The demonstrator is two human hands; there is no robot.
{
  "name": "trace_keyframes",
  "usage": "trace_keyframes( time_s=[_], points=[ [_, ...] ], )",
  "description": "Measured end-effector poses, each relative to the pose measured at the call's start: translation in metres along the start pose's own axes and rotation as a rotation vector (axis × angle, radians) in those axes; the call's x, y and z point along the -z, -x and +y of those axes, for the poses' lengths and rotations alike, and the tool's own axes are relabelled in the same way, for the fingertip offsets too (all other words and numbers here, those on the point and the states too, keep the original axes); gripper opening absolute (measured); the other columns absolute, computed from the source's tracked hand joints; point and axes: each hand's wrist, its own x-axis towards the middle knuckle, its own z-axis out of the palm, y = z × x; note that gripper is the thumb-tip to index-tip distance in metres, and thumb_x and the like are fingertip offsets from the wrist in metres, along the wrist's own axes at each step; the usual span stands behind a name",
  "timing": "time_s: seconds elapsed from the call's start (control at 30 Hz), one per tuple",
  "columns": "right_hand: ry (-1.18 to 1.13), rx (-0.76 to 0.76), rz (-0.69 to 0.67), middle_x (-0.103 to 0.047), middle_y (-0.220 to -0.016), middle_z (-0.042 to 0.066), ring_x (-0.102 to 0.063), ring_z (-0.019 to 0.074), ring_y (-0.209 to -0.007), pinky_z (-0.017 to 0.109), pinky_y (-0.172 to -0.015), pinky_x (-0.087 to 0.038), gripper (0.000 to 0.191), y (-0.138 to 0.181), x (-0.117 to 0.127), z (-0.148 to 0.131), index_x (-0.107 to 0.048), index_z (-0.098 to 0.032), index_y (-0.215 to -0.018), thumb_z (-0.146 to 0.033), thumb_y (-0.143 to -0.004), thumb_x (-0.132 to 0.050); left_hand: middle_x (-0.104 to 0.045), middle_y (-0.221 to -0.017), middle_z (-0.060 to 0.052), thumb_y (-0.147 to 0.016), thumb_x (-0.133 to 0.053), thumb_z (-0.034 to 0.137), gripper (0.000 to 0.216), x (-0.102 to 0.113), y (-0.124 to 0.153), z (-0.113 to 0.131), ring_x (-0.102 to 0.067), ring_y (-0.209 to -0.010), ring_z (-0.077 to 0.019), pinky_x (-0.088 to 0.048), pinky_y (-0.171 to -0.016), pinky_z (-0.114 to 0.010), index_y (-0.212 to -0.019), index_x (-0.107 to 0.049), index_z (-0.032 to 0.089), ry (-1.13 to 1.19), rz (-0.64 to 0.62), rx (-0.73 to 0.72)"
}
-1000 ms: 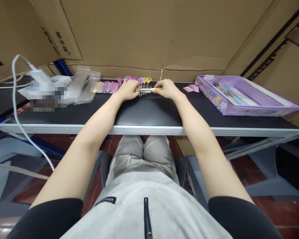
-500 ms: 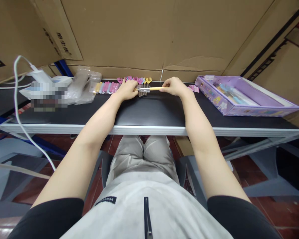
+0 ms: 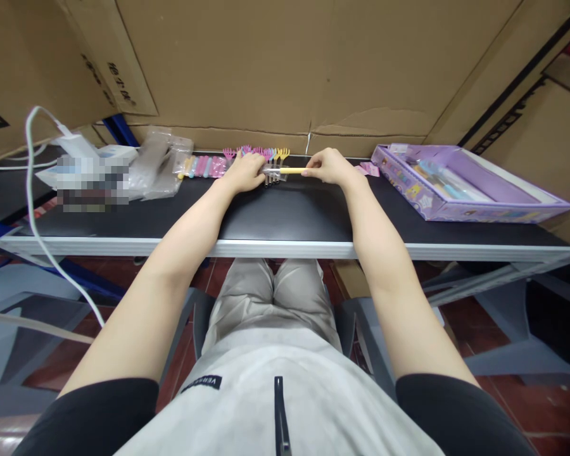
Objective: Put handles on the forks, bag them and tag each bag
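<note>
My right hand (image 3: 330,166) pinches the end of a slim yellow-handled stick (image 3: 292,170), whose silver rod points left. My left hand (image 3: 243,172) is at the rod's other end, thumb and forefinger closed on a clear plastic sleeve (image 3: 281,176) around the rod. The stick's far end is hidden by these fingers. Just behind lies a row of pink, blue and yellow claw-shaped heads (image 3: 281,153) with thin metal rods below, partly covered by my left hand. To its left are pastel handles (image 3: 200,167) in a row, partly under clear plastic.
Clear plastic bags (image 3: 154,168) lie left on the black table (image 3: 285,215), near a blurred white item with a white cable (image 3: 30,152). Small pink pieces (image 3: 369,168) lie right of my right hand. A purple open box (image 3: 456,212) holds packaged items. Cardboard (image 3: 285,69) stands behind.
The yellow-handled stick and my right hand have shifted slightly left, towards my left hand. The clear sleeve around the silver rod shows more plainly. My left hand has barely moved.
</note>
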Motion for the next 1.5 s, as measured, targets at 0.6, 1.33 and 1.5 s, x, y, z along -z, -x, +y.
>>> trace_keyframes(
  time_s=[0.6, 1.33, 1.5],
  points=[
    [-0.086, -0.047, -0.098, -0.080, -0.081, 0.008, -0.077, 0.0256, -0.076, 0.043, -0.089, -0.063, 0.017, 0.005, -0.009, -0.029, -0.081, -0.018, -0.098, -0.033, -0.092, -0.082, -0.068, -0.133, -0.020, -0.096, -0.046, 0.021, 0.039, 0.001, 0.002, 0.006, -0.058, -0.138, -0.0397, -0.028, -0.131, -0.068, -0.128, -0.067, 0.016, -0.016, -0.007, -0.045],
    [-0.113, -0.100, -0.042, -0.082, -0.095, 0.012, -0.075, 0.0252, -0.077, 0.046, -0.089, -0.060, 0.023, 0.008, -0.002, -0.027, -0.073, -0.016, -0.110, -0.036, -0.104, -0.065, -0.052, -0.164, -0.020, -0.086, -0.069, 0.033, 0.080, 0.015, 0.012, -0.014, -0.037, -0.158, -0.0453, -0.008, -0.130, -0.083, -0.161, -0.042, 0.028, 0.048, 0.148, 0.133],
    [-0.144, -0.100, -0.060, -0.081, -0.093, 0.011, -0.075, 0.0240, -0.076, 0.044, -0.085, -0.062, 0.022, 0.005, -0.004, -0.021, -0.072, -0.019, -0.105, -0.040, -0.103, -0.069, -0.057, -0.160, -0.016, -0.087, -0.062, 0.030, 0.074, 0.012, 0.013, -0.022, -0.040, -0.156, -0.0430, -0.006, -0.131, -0.083, -0.158, -0.045, 0.033, 0.061, 0.174, 0.167]
  ],
)
